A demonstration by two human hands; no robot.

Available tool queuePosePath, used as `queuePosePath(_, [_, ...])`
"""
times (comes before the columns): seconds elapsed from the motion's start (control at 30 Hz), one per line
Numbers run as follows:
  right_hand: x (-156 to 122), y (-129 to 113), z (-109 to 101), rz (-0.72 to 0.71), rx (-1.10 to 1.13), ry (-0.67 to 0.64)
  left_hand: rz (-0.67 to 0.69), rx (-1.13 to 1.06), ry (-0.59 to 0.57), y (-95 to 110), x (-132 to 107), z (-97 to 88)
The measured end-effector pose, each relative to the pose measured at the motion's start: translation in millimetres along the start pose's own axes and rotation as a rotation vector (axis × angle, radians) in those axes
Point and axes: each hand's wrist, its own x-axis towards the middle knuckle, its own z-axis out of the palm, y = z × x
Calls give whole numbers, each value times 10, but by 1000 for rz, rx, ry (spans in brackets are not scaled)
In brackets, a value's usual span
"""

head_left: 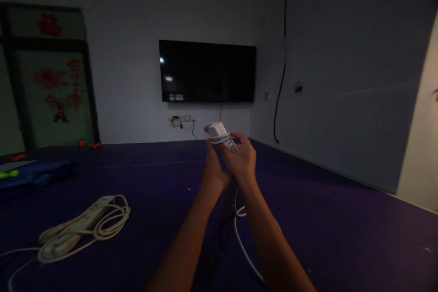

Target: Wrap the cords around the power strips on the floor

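A white power adapter (pixel 217 129), with a white cord (pixel 221 138) wound around it, is held up ahead of me between both hands. My left hand (pixel 215 169) is closed on its lower left side, the thumb pointing up. On the right, my right hand (pixel 243 159) grips the adapter and the wound cord with bent fingers. The hands partly hide the adapter's lower part. A loose length of white cord (pixel 242 244) hangs below my wrists and curves over the dark purple surface (pixel 164 219).
At the left lies a white power strip (pixel 80 228) with its cord coiled over it. Behind it is blue cloth (pixel 41 175). A black television (pixel 207 72) hangs on the far wall above sockets (pixel 181 120). A black cable (pixel 280 86) runs down the right wall.
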Motion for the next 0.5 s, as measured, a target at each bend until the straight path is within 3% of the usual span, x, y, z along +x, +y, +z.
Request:
queuePosePath(0.17, [-7, -13, 12, -37, 13, -20, 181, 181, 98, -15, -55, 61])
queuePosePath(0.37, [-36, -51, 53, -86, 12, -166, 203, 90, 147, -33, -31, 20])
queuePosePath(0.5, [-57, -74, 82, -145, 54, -253, 210, 44, 292, -59, 76, -56])
